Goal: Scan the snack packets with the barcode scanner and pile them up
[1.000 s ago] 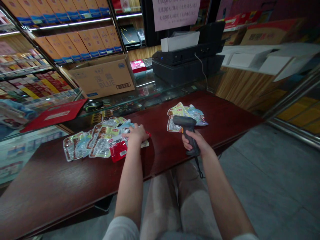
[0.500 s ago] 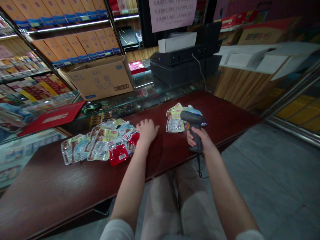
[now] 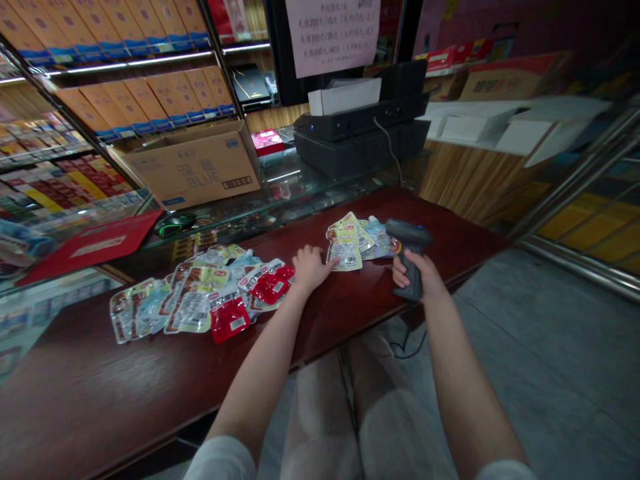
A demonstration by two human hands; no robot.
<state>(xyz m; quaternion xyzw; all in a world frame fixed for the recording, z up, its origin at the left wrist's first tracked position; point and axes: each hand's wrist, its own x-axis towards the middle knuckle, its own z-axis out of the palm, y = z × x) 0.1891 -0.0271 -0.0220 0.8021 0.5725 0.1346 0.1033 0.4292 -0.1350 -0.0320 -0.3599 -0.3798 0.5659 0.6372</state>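
My right hand (image 3: 419,272) grips the handle of a dark barcode scanner (image 3: 409,248), held upright over the dark red counter (image 3: 150,387). My left hand (image 3: 310,267) lies on the counter with fingers spread, its fingertips touching the near edge of a small stack of snack packets (image 3: 350,243). A larger spread of several packets (image 3: 200,300), some red, some clear and green, lies to the left of that hand.
A glass display case (image 3: 280,193) runs behind the counter with a cardboard box (image 3: 193,167), a red folder (image 3: 93,243), a mouse (image 3: 174,223) and a black printer (image 3: 360,130) on it. Shelves of boxed goods stand at left. Grey floor lies to the right.
My left hand left the large spread of packets and slid right to the small stack. My right hand shifted right with the scanner, off the stack.
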